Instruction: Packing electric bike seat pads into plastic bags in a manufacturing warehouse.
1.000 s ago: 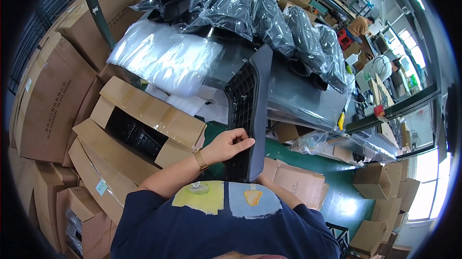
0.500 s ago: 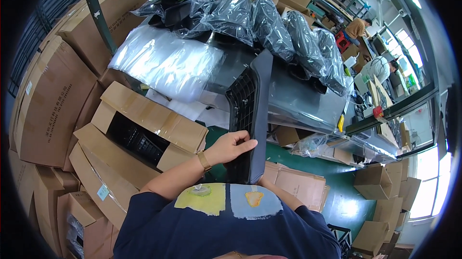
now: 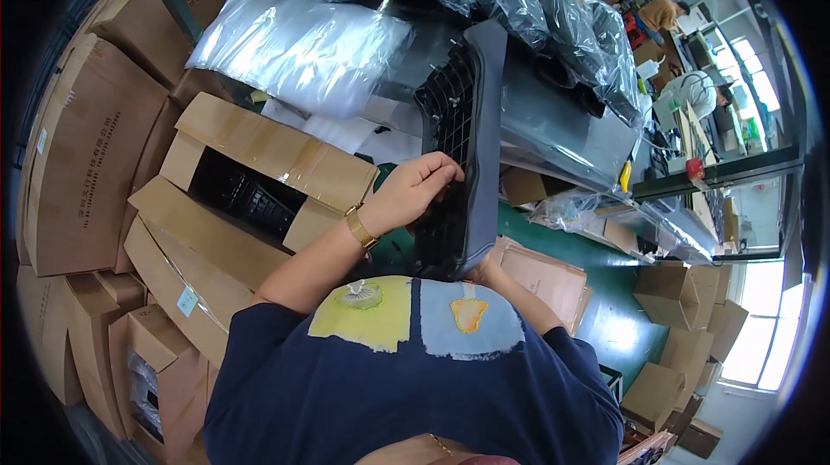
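Observation:
A long black plastic trim panel [image 3: 486, 141] stands nearly upright in front of my chest, tilted a little. Its ribbed, hollow back [image 3: 450, 111] faces left and its smooth face turns right. Against the ribbed side, about halfway down, my left hand [image 3: 417, 190] is closed with its fingers bent at the panel; a gold watch [image 3: 360, 227] is on that wrist. My right hand [image 3: 478, 271] is at the panel's lower end, mostly hidden behind it, so its fingers cannot be made out.
Clear plastic bags [image 3: 298, 50] lie on the dark table [image 3: 553, 132], with several bagged black parts [image 3: 510, 3] along its far side. An open carton [image 3: 277, 149] holding black parts is at left, among stacked boxes. A yellow-handled tool [image 3: 624, 176] is at the table's right edge.
The view has tipped downward, so the scene sits higher. My left hand has slid farther up the panel, its thumb no longer lying across the edge. More of the smooth face shows.

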A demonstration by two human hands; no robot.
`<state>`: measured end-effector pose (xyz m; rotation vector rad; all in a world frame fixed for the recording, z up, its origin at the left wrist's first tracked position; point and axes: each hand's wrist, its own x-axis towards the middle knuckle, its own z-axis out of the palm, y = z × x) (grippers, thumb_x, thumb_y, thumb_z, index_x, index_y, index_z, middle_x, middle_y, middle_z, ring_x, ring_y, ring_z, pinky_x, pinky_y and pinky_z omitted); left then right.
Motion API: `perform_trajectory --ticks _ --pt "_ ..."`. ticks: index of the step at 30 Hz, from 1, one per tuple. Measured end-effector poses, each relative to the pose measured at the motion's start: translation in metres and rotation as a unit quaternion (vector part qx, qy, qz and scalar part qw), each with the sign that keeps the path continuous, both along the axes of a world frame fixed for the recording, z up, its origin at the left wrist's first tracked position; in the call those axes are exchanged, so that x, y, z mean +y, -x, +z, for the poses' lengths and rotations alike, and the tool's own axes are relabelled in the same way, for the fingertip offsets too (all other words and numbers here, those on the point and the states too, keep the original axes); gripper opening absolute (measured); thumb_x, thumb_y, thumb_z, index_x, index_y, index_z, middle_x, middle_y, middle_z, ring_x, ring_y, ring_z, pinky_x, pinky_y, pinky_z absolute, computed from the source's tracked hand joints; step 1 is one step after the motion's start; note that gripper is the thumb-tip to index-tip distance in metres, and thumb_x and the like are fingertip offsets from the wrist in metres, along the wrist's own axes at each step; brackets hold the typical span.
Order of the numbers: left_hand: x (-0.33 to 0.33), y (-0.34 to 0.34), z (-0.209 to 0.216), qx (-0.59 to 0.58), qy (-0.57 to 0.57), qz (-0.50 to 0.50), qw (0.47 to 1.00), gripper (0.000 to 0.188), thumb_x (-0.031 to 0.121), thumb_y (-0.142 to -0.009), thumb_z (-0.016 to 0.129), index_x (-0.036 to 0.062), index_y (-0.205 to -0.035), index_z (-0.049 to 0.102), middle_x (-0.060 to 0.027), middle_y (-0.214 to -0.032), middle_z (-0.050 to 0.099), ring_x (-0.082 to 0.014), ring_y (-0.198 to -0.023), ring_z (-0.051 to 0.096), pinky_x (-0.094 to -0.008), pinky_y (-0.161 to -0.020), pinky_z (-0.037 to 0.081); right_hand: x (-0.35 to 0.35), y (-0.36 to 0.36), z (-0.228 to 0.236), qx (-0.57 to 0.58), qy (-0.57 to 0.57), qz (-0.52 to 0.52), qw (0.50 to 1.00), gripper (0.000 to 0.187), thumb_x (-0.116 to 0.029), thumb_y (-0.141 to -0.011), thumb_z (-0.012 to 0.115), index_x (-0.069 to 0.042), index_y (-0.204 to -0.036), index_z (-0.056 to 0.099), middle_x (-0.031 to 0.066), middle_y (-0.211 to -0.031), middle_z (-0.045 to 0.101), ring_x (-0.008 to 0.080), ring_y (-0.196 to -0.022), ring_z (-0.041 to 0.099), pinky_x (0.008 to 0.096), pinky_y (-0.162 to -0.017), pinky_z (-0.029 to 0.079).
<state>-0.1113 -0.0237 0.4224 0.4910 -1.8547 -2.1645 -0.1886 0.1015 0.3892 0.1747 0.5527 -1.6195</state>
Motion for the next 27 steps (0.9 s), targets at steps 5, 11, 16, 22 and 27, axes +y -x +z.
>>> perform_trajectory --ticks 5,11,16,22,27 --pt "0.003 -0.002 -0.004 0.024 0.011 0.01 1.0 0.021 0.023 -0.095 0.05 0.0045 -0.092 0.06 0.0035 -0.066 0.049 -0.0038 -0.059 0.042 -0.0208 -0.053 0.036 0.002 -0.002 -0.002 0.006 -0.064 -0.006 0.998 0.052 -0.056 -0.088 0.044 -0.011 -0.112 0.055 0.0072 -0.096 0.06 0.022 -0.091 0.057 0.0372 -0.08 0.049" --pt "0.003 0.001 -0.001 0.023 0.015 0.008 1.0 0.024 0.03 -0.094 0.053 0.0072 -0.089 0.057 0.0062 -0.062 0.045 -0.002 -0.048 0.04 -0.0194 -0.038 0.031 0.004 -0.003 -0.005 0.016 -0.056 0.005 0.998 0.053 -0.056 -0.088 0.044 -0.01 -0.112 0.055 0.0072 -0.097 0.06 0.022 -0.091 0.057 0.0374 -0.081 0.049" --pt "0.001 0.005 -0.001 0.011 0.029 0.005 0.999 0.026 0.031 -0.093 0.055 0.0068 -0.086 0.056 0.0059 -0.059 0.045 -0.0023 -0.044 0.04 -0.0198 -0.036 0.031 0.004 0.005 -0.007 0.025 -0.05 0.01 0.998 0.053 -0.056 -0.088 0.044 -0.01 -0.112 0.055 0.0072 -0.097 0.06 0.022 -0.091 0.058 0.0376 -0.081 0.049" --pt "0.0 0.008 0.003 -0.002 0.038 0.027 0.999 0.032 0.033 -0.087 0.063 0.0023 -0.08 0.059 0.004 -0.06 0.044 -0.0048 -0.057 0.038 -0.0233 -0.051 0.034 0.005 0.007 -0.01 0.036 -0.04 0.02 0.998 0.053 -0.057 -0.088 0.045 -0.01 -0.112 0.055 0.0072 -0.097 0.06 0.022 -0.092 0.058 0.0377 -0.082 0.049" --pt "0.004 0.009 -0.003 0.017 0.052 0.044 0.998 0.032 0.034 -0.087 0.064 0.003 -0.079 0.059 0.0035 -0.06 0.044 -0.0054 -0.057 0.039 -0.0239 -0.05 0.034 0.008 0.006 -0.01 0.062 -0.011 0.036 0.997 0.053 -0.057 -0.088 0.045 -0.01 -0.112 0.056 0.0072 -0.098 0.06 0.0219 -0.092 0.058 0.0379 -0.083 0.049"
